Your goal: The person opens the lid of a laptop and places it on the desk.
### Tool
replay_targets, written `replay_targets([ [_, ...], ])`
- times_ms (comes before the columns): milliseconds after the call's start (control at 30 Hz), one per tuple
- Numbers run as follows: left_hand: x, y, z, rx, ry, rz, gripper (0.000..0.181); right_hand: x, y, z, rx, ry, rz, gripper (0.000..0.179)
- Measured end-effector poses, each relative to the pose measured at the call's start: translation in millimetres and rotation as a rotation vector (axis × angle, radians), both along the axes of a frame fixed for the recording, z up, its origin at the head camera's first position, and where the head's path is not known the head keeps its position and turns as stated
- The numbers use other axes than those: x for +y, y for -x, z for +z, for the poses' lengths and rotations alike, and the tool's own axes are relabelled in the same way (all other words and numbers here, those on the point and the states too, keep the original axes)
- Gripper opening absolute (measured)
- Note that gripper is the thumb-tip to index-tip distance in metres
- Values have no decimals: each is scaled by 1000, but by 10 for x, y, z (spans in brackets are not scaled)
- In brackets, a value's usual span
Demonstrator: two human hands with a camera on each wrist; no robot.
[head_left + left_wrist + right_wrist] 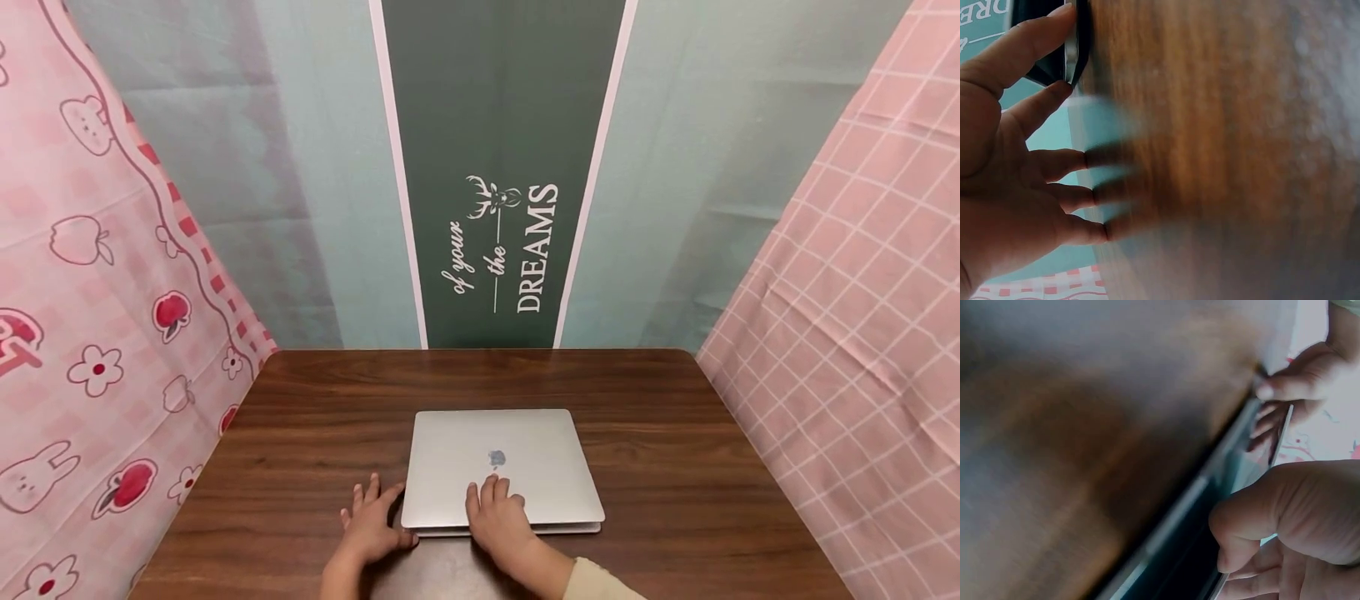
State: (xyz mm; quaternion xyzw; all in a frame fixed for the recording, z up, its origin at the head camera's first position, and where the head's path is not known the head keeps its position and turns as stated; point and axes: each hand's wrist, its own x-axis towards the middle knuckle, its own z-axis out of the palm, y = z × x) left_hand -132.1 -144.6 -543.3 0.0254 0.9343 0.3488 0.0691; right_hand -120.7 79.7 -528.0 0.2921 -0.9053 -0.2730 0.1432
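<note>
A silver laptop (491,454) with a grey apple logo lies on the wooden table, its lid raised a little at the front edge. My right hand (501,521) grips the middle of the lid's front edge, fingers on top. In the right wrist view, the right thumb (1244,515) is bent in under the lid, over the dark gap. Beside the near left corner is my left hand (372,523), its fingers spread and fairly straight. Its thumb and index finger (1041,106) touch the base edge at that corner, while the other fingertips rest on the table.
The brown wooden table (675,467) extends around the laptop. A green and teal curtain (487,100) with white lettering hangs behind it. Pink patterned cloth (97,308) hangs at the left, and pink checked cloth (862,308) at the right.
</note>
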Motion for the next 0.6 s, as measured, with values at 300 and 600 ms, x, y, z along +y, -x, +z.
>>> replay_targets([
  [300, -17, 23, 7, 4, -11, -10, 83, 12, 24, 215, -11, 65, 47, 42],
  [600, -42, 9, -16, 28, -16, 15, 81, 71, 84, 318, 20, 140, 172, 40],
])
